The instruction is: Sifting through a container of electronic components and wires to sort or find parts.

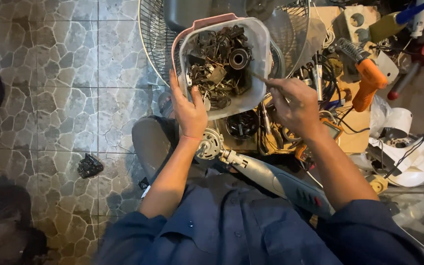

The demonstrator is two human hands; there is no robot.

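My left hand (188,109) grips the near left rim of a clear plastic tub (260,59) with a pink edge, tilted toward me. The tub holds several dark, greasy metal parts (219,64), among them a bearing and springs. My right hand (295,104) holds a thin stick-like tool (261,79) whose tip points at the tub's right side. A grey fan pole with a small motor (251,169) lies across my lap below both hands.
A wire fan guard (155,39) lies behind the tub. An orange and grey heat gun (366,78), cables, a wooden board (354,140) and white fan parts (408,162) crowd the right. Stone-patterned tile floor (60,73) spreads left, with a black scrap (89,166) on it.
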